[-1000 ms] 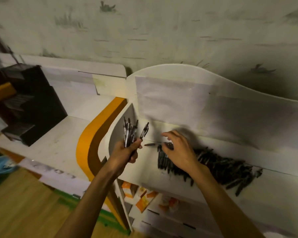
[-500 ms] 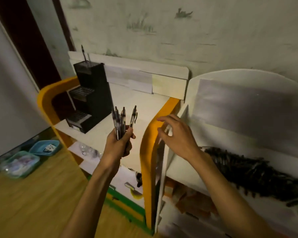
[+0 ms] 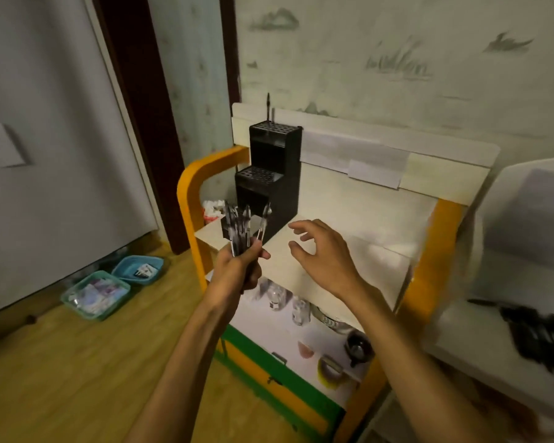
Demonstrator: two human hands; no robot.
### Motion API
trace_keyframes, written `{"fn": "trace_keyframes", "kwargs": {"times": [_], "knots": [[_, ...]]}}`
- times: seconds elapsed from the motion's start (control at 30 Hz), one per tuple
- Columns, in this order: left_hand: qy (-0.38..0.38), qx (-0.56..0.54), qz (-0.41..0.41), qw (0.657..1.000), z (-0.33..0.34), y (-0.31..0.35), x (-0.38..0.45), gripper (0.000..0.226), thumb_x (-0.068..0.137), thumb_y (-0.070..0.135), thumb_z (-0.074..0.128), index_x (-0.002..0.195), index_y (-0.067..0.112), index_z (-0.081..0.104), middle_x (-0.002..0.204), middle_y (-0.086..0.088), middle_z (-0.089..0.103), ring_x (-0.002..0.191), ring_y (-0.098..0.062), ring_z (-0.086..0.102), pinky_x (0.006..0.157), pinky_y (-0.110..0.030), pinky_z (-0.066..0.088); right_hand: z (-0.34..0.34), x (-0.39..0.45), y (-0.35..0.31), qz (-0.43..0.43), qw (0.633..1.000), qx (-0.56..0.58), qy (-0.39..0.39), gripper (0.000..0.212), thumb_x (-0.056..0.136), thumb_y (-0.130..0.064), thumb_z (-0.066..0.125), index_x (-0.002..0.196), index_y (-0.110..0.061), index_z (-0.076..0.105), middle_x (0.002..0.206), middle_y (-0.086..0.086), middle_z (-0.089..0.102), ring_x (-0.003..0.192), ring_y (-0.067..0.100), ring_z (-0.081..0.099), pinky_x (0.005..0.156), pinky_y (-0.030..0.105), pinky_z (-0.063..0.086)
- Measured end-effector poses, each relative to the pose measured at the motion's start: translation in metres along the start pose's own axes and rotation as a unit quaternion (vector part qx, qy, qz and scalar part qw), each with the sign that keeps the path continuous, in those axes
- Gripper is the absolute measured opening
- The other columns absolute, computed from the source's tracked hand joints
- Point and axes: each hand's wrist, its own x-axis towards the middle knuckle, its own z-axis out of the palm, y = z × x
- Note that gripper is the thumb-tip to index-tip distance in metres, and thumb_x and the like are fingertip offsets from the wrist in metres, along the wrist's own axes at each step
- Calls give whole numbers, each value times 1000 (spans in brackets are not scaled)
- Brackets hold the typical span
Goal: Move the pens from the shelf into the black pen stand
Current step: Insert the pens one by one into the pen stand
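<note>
Left hand (image 3: 237, 270) grips a bundle of pens (image 3: 242, 230), fingers curled round the lower barrels, thumb across the front; the pens stand roughly upright and fan out slightly at the top, one leaning off to the right. They look dark with clear or greyish barrels and metal clips, but motion blur hides finer detail and the exact count. Right hand (image 3: 325, 254) hovers above the cream shelf top (image 3: 365, 219), holding nothing, fingers spread and loosely bent, palm facing left toward the bundle. Black pen stand (image 3: 271, 180) sits at the back left of that shelf top, just behind the held pens: a stepped black block, each visible step topped with a grid of small holes; its lowest part is hidden behind the bundle. One pen (image 3: 268, 105) stands upright in the top tier near its left edge. A heap of black pens (image 3: 541, 337) lies on the white shelf (image 3: 480, 346) at far right, well apart from the stand. Orange frame (image 3: 189, 193) edges the shelf unit. Two teal baskets (image 3: 96, 294) sit on the wooden floor at left.
</note>
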Motion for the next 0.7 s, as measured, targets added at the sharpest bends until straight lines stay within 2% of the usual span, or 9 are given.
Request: {"fn": "trace_keyframes", "kwargs": {"times": [0.07,0.13,0.3,0.4,0.5,0.63,0.7], "knots": [[3,4,0,1000,-22,2,6,32,101,27,55,101,-4,62,58,-5,47,49,-15,39,43,-24,30,18,10,-11,-4,1000,3,-8,37,93,-31,62,129,-32,56,121,-13,59,103,2,55,87,19,48],[6,7,-5,1000,-40,3,16,32,101,26,55,107,-6,58,58,-6,48,48,-14,41,43,-22,33,34,24,-18,-6,1000,3,-16,39,93,-31,62,131,-32,55,120,-12,59,103,2,56,87,21,48],[11,-2,5,1000,-79,2,57,32,99,24,56,111,-5,55,60,-7,47,49,-13,41,44,-22,31,64,71,-22,-16,1000,8,-8,38,92,-29,64,130,-32,56,117,-11,59,101,0,57,79,10,43],[13,9,19,1000,-98,4,94,31,101,23,55,112,-6,57,56,-3,50,47,-11,40,42,-20,31,84,107,-19,-18,1000,19,0,39,92,-28,64,130,-31,56,117,-12,59,101,1,58,83,21,52],[23,5,36,999,-114,12,141,27,101,19,54,111,-6,56,56,4,55,46,-9,43,41,-19,33,104,149,-17,-21,999,34,6,39,92,-29,65,130,-30,56,116,-13,60,101,0,58,85,22,53],[22,21,47,998,-131,25,213,30,100,17,55,116,-8,54,68,1,65,47,-12,48,42,-20,36,119,209,-17,-8,998,58,30,38,92,-29,65,129,-29,57,115,-11,63,102,1,60,87,23,53],[-2,42,60,997,-134,31,245,31,101,18,55,117,-8,54,80,-8,68,51,-15,50,45,-23,38,121,238,-12,5,997,62,45,35,92,-30,65,127,-29,59,114,-12,64,101,-1,60,85,18,50]]}}
